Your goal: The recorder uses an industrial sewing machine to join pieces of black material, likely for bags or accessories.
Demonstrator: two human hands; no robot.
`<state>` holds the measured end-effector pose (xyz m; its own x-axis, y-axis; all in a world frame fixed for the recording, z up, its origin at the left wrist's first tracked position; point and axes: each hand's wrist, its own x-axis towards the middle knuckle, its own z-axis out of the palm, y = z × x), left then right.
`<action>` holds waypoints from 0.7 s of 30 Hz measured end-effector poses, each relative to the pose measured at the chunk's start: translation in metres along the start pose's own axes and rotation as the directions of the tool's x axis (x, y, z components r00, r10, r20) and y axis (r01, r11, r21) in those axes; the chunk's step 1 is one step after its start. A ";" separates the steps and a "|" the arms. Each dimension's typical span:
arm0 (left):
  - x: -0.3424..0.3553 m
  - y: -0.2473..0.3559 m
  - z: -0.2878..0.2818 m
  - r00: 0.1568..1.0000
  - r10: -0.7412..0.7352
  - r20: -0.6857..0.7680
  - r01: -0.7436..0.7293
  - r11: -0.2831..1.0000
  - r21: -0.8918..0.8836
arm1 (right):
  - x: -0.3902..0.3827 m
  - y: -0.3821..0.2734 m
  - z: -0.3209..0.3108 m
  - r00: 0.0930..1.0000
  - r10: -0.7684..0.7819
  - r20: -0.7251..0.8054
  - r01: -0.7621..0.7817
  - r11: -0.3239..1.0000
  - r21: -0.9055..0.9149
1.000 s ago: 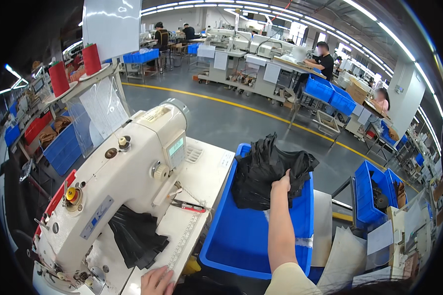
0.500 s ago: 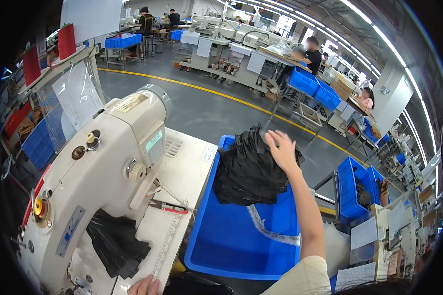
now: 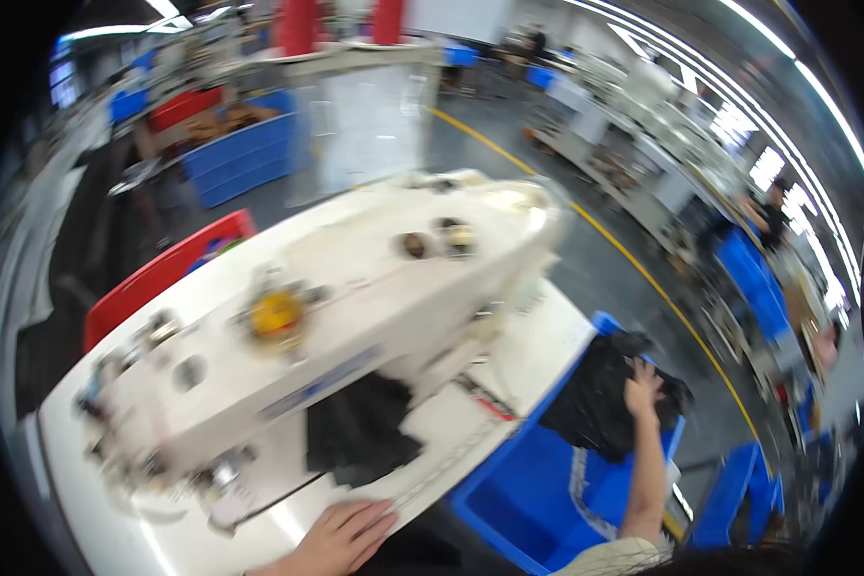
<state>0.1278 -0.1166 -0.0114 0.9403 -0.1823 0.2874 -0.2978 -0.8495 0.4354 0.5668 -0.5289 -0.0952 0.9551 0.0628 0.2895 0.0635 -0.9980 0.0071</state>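
Observation:
A white sewing machine (image 3: pixel 365 278) stands across the middle of its white table. Beneath its arm lie dark fabric pieces (image 3: pixel 360 432) with uneven edges. My left hand (image 3: pixel 350 536) rests flat on the table's near edge, fingers stretched out and nothing in them. Out to the right, my right hand (image 3: pixel 643 389) lies with spread fingers on a heap of black fabric pieces (image 3: pixel 595 408). That heap sits over the far end of a blue bin (image 3: pixel 509 509). A white strip (image 3: pixel 579 490) hangs from it down into the bin.
Red-handled snips (image 3: pixel 490 398) lie on the table beside the bin. Behind the machine are a red bin (image 3: pixel 154 288) and a blue crate (image 3: pixel 240 158). Across the aisle's yellow line (image 3: pixel 634 259) stand other workstations. Another blue bin (image 3: pixel 730 499) stands at the right.
The view has swung left and is blurred. My right hand has come down from above the heap onto the black pieces. More of my left hand shows on the table edge.

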 end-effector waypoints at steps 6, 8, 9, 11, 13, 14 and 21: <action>-0.030 0.001 0.021 0.992 -0.048 -0.118 0.055 0.997 0.061 | -0.038 -0.122 -0.176 0.856 0.163 -0.490 0.428 0.308 0.850; -0.035 0.008 0.024 0.988 -0.031 -0.148 0.047 0.994 0.099 | -0.087 -0.131 -0.220 0.675 -0.030 -0.737 0.721 0.241 0.650; -0.039 -0.002 0.035 0.991 -0.029 -0.130 0.041 0.995 0.090 | -0.084 -0.160 -0.208 0.693 -0.074 -0.717 0.716 0.187 0.673; -0.056 0.001 0.035 0.988 -0.081 -0.135 0.100 0.986 0.134 | -0.104 -0.201 -0.211 0.677 -0.093 -0.730 0.733 -0.005 0.680; -0.069 0.009 0.035 0.985 -0.064 -0.159 0.086 0.987 0.134 | -0.123 -0.232 -0.223 0.649 -0.105 -0.753 0.733 -0.179 0.656; -0.076 0.012 0.034 0.978 -0.109 -0.180 0.137 0.979 0.152 | -0.132 -0.245 -0.229 0.636 -0.103 -0.765 0.726 -0.257 0.638; -0.114 0.032 0.028 0.984 -0.094 -0.152 0.156 0.868 0.472 | -0.194 -0.274 -0.276 0.581 0.028 -0.814 0.681 -0.565 0.466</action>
<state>0.0161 -0.1370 -0.0539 0.9280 -0.0241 0.3718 -0.0339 -0.9992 0.0199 0.2840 -0.2710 0.1103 0.3210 -0.0013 0.9471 0.7491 0.6122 -0.2531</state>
